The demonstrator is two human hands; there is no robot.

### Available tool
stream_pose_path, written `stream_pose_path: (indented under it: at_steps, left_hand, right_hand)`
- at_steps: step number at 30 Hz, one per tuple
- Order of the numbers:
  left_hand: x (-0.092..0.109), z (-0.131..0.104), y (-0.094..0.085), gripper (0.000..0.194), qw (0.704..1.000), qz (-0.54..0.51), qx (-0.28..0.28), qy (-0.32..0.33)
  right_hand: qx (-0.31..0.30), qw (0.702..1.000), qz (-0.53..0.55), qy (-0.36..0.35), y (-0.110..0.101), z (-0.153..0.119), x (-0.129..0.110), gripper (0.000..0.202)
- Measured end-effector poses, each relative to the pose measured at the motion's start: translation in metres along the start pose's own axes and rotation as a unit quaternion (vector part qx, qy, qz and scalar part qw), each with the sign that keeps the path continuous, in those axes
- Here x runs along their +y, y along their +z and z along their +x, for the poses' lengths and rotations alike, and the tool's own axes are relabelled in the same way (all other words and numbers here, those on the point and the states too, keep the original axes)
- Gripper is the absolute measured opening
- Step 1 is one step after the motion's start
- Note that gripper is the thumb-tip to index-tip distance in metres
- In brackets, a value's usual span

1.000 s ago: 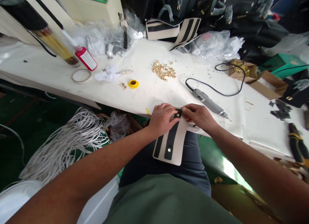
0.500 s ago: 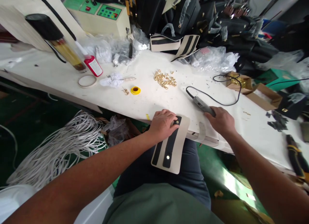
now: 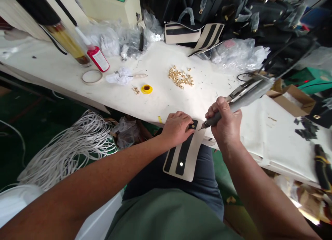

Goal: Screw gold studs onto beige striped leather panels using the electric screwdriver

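My left hand [image 3: 177,128] is closed over the upper left side of a beige leather panel [image 3: 192,155] with black strips, its thumb by a metal stud at the upper end of one strip. The panel slopes from the table edge over my lap, and a shiny stud shows near its lower end. In my right hand [image 3: 226,121] is a grey electric screwdriver [image 3: 243,96], fingers wrapped round its body. Its thin bit points down left, close to the panel's upper right part; whether it touches cannot be seen. Small gold metal pieces [image 3: 181,77] lie piled farther back on the table.
On the white table [image 3: 124,102] are a yellow ring [image 3: 146,89], a tape roll [image 3: 92,76], a red bottle [image 3: 98,59] and a glue jar [image 3: 68,45]. More striped panels [image 3: 183,33] lie behind. Pliers [image 3: 322,165] are at right; white cords [image 3: 70,148] hang left.
My right hand has lifted the screwdriver off the table and swung it left, its bit now by the panel. My left hand keeps its hold on the panel. The view has shifted slightly.
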State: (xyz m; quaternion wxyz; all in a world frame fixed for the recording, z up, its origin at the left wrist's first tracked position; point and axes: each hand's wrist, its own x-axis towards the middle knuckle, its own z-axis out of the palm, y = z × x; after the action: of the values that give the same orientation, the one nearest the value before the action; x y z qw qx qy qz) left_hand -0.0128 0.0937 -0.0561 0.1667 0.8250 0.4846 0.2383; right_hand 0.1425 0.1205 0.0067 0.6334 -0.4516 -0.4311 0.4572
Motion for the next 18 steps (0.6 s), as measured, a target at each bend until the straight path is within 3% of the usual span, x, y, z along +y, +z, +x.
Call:
stream_pose_path:
  at_steps: [5, 18]
  left_hand:
    - [0.0, -0.001, 0.001, 0.023, 1.0, -0.001, 0.005, -0.005]
    - [0.0, -0.001, 0.001, 0.021, 1.0, -0.018, 0.001, -0.013]
  right_hand:
    - [0.0, 0.994, -0.074, -0.085, 0.011, -0.002, 0.014, 0.039]
    - [-0.021, 0.983, -0.137, -0.124, 0.009, -0.009, 0.028, 0.043]
